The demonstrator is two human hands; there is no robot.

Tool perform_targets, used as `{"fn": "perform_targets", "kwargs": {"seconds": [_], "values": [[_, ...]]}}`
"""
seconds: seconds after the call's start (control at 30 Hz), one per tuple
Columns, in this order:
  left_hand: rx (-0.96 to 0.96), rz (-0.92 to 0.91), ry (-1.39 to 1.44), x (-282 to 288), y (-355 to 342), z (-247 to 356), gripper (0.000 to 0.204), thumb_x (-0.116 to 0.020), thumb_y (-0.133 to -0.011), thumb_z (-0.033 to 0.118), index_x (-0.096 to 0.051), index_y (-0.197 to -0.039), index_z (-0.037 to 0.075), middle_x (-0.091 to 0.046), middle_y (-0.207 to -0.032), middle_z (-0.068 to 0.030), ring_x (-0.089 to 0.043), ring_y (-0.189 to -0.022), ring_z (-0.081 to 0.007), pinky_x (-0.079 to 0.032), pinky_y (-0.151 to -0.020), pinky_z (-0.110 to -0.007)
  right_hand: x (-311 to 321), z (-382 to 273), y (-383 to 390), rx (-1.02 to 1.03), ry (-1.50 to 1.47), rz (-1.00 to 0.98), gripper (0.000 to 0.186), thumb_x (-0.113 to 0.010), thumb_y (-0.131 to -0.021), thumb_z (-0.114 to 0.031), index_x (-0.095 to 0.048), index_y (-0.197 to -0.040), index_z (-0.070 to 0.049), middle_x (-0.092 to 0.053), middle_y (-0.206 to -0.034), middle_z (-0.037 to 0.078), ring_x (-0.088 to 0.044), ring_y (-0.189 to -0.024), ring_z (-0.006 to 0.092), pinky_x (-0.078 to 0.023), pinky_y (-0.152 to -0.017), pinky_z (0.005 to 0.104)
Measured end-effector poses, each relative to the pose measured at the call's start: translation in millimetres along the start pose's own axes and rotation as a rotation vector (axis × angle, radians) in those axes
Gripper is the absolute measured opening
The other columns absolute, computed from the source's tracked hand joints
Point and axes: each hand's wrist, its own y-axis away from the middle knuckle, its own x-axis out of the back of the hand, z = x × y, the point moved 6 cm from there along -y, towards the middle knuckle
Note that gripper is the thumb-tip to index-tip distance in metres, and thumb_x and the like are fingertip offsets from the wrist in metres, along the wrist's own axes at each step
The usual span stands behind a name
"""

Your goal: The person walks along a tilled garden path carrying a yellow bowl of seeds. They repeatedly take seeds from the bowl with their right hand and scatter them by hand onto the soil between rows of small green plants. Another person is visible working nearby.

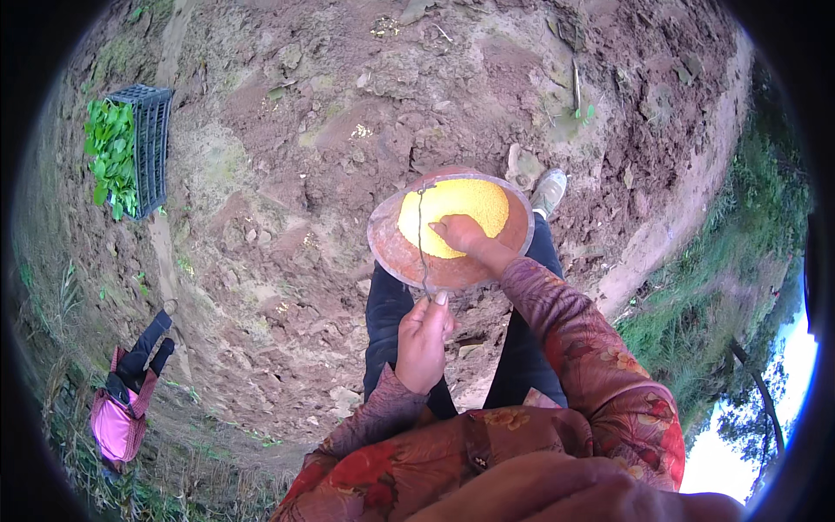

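Note:
A round reddish-brown basin (448, 276) with a pale rim hangs in front of my legs. Inside lies a heap of bright yellow granules (461, 193). A thin wire handle (421, 230) runs across its top. My left hand (422, 344) is closed round the near end of that wire, thumb on top, just below the rim. My right hand (463, 235) reaches in over the right side, its fingers curled down into the granules and its thumb pointing left. The fingertips are partly hidden, so the amount they hold does not show.
Rough, cloddy reddish soil (287, 174) surrounds me, with small yellow granule clusters (361, 131) scattered on it. At the upper left sits a dark plastic crate (153, 148) of leafy green seedlings (111, 155). A person in pink (122, 422) is at the lower left. Grass (687, 296) borders the right.

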Motion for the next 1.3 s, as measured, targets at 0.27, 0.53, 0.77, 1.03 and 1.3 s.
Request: {"fn": "perform_targets", "kwargs": {"seconds": [0.27,0.53,0.77,1.03,1.3], "values": [[-0.02,-0.137,-0.085,-61.6,-4.4,-4.0,0.035,-0.04,-0.097,0.023,-0.037,-0.065,0.01,-0.033,-0.055,0.0023,-0.031,-0.052,-0.0071,-0.039,-0.067,-0.026,45.4,40.2,28.4,0.147,0.146,0.456,0.027,-0.055,-0.084,-0.032,-0.064,-0.089,-0.006,-0.062,-0.092,0.017,-0.059,-0.088,0.0346,-0.047,-0.079,0.0422],[-0.01,-0.063,-0.147,-64.7,-8.0,-3.0,0.034,-0.041,-0.096,0.022,-0.036,-0.064,0.011,-0.034,-0.055,0.0025,-0.031,-0.051,-0.0074,-0.039,-0.065,-0.027,33.5,42.4,36.0,-0.075,-0.899,-0.098,0.036,-0.053,-0.088,-0.041,-0.064,-0.089,-0.007,-0.06,-0.073,0.007,-0.051,-0.055,0.0161,-0.044,-0.054,0.0275],[-0.011,0.019,-0.142,-52.1,-17.9,-5.3,0.034,-0.044,-0.095,0.022,-0.036,-0.064,0.011,-0.033,-0.055,0.0025,-0.03,-0.05,-0.0077,-0.039,-0.062,-0.027,121.9,31.9,84.9,0.166,-1.685,-0.414,0.025,-0.046,-0.095,-0.029,-0.055,-0.089,-0.006,-0.045,-0.065,0.0,-0.03,-0.042,0.0027,-0.022,-0.033,0.0158],[0.005,0.072,-0.182,-43.6,-28.1,-9.9,0.034,-0.046,-0.095,0.025,-0.036,-0.064,0.013,-0.032,-0.053,0.0033,-0.029,-0.048,-0.0069,-0.038,-0.062,-0.026,247.3,84.5,15.7,0.318,-1.745,0.273,0.02,-0.042,-0.096,-0.023,-0.049,-0.1,-0.005,-0.044,-0.069,0.0,-0.033,-0.048,0.0046,-0.025,-0.038,0.0162],[0.02,0.105,-0.267,-50.5,-47.8,-11.0,0.038,-0.043,-0.096,0.024,-0.036,-0.061,0.013,-0.032,-0.052,0.0033,-0.03,-0.047,-0.0071,-0.039,-0.063,-0.027,182.7,197.9,32.7,0.093,-2.033,0.22,0.017,-0.044,-0.095,-0.023,-0.048,-0.096,-0.007,-0.045,-0.069,0.0,-0.033,-0.048,0.0056,-0.025,-0.038,0.0176]]}}
